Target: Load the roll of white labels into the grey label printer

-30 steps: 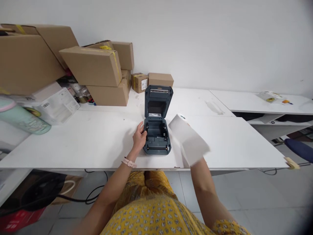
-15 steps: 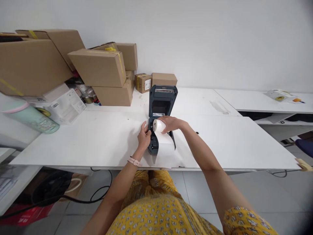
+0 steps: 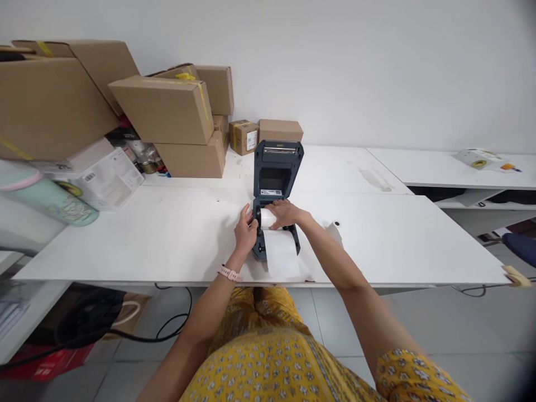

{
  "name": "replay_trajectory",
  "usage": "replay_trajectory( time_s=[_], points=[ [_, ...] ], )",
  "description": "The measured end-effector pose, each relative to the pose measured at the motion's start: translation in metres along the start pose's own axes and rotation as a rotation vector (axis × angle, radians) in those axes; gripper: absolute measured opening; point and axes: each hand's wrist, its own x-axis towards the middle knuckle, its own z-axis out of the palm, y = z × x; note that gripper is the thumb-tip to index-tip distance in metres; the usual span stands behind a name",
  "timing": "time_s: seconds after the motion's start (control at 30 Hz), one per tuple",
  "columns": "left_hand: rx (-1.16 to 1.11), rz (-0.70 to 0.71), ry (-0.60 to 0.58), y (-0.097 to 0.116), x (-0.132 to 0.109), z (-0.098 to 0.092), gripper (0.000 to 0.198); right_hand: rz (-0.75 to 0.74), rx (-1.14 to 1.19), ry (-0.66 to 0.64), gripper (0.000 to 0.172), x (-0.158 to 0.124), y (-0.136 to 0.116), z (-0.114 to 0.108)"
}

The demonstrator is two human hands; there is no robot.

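A dark label printer [image 3: 277, 167] stands on the white table with its lid raised. Inside its body lies a white paper roll [image 3: 267, 218], and a strip of paper [image 3: 281, 252] runs from it over the printer's front toward the table edge. My right hand [image 3: 283, 214] is closed on the roll from above and the right. At the printer's left side, my left hand [image 3: 245, 230] touches the body beside the roll's end, its fingers bent; a pink band is on that wrist.
Cardboard boxes [image 3: 161, 111] are piled at the back left, near a green bottle [image 3: 62, 204] and a white box [image 3: 104, 178]. Right of the printer, a small white roll [image 3: 335, 231] lies partly behind my right forearm. Another white box [image 3: 479, 159] lies far right.
The paper roll has gone down into the printer and now sits level between its sides, with my right hand still on it. The small roll on the right shows more.
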Motion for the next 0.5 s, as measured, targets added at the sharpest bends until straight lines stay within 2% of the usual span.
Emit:
replay_trajectory(
  time_s=[0.17, 0.23, 0.33, 0.4, 0.5],
  points=[
    [-0.003, 0.007, 0.002, 0.000, 0.000, 0.001, 0.065, 0.012, 0.006, 0.106, 0.078, -0.012, -0.004, 0.010],
    [-0.004, 0.012, 0.004, -0.001, 0.000, 0.001, 0.064, -0.027, 0.049, 0.233, 0.068, -0.026, -0.008, 0.019],
    [-0.014, 0.025, -0.004, -0.002, 0.000, 0.001, 0.063, -0.185, 0.174, 0.409, 0.049, -0.057, -0.019, 0.040],
    [-0.027, 0.039, -0.009, -0.003, -0.001, 0.002, 0.061, -0.269, 0.230, 0.421, 0.047, -0.078, -0.030, 0.055],
    [-0.041, 0.042, -0.004, -0.004, -0.001, 0.002, 0.059, -0.247, 0.234, 0.427, 0.049, -0.100, -0.047, 0.075]
  ],
)
